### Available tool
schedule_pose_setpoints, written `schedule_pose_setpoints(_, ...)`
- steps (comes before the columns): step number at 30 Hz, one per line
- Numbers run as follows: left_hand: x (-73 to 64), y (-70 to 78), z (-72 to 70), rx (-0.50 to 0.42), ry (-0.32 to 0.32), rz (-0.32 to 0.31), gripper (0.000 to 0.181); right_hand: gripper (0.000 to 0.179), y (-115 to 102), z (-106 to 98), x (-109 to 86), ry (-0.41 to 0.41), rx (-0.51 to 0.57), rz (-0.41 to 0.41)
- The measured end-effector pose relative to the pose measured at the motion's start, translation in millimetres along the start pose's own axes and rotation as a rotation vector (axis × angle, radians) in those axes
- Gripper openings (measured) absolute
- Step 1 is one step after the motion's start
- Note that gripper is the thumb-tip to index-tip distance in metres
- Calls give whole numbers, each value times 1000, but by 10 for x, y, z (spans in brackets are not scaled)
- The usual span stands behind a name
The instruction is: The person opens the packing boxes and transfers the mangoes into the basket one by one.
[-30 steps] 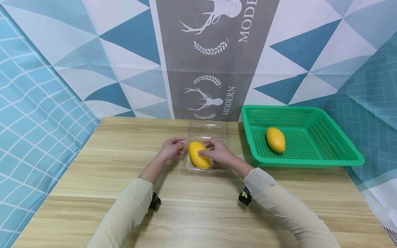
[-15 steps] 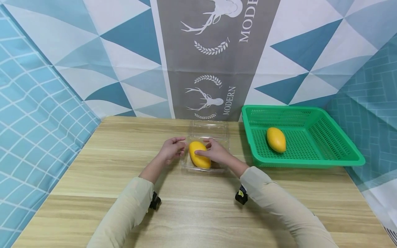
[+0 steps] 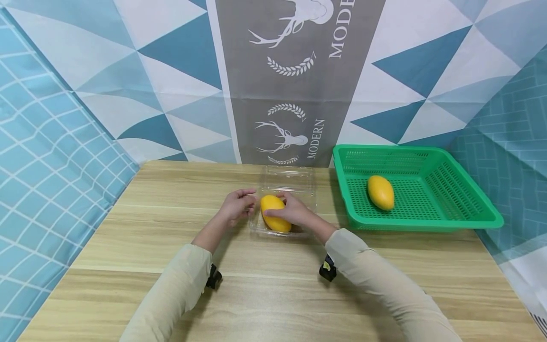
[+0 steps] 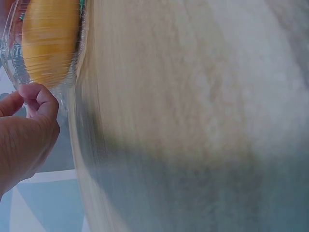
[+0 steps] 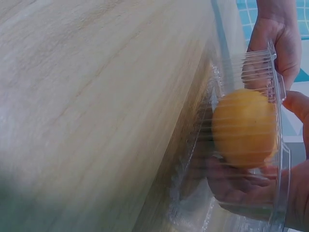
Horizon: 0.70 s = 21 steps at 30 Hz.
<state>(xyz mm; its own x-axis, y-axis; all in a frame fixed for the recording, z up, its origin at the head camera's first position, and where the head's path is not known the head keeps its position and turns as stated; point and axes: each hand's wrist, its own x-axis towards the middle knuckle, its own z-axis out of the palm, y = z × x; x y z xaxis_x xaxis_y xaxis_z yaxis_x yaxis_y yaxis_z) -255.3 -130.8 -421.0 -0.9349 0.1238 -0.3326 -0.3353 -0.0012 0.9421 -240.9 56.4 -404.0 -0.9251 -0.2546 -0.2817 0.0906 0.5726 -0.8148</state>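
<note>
A clear plastic clamshell box (image 3: 288,178) lies on the table with its lid folded back toward the wall. Inside its near half sits a smooth yellow mango (image 3: 270,202), tilted slightly. My right hand (image 3: 298,212) holds this mango, thumb over the top and fingers along its right side; in the right wrist view those fingers (image 5: 236,188) show through the ribbed wall. At the box's left edge, my left hand (image 3: 236,207) pinches the rim between thumb and finger, as the left wrist view shows of the same hand (image 4: 31,128).
A green plastic basket (image 3: 427,224) stands at the right, holding a second mango (image 3: 381,193). The wood-grain table (image 3: 273,294) extends in front of the box. A patterned cloth backdrop (image 3: 188,71) rises behind and at both sides.
My right hand has shifted slightly left, its thumb sliding further across the mango. The left hand, the box and the basket stay in place.
</note>
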Motion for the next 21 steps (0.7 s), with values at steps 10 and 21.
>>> schedule_pose_setpoints(10, -22, 12, 9, 6, 7, 0, 40, 78, 13, 88, 43, 8, 26, 5)
schedule_pose_setpoints(21, -18, 13, 6, 10, 7, -6, 40, 83, 16, 167, 75, 4, 25, -61)
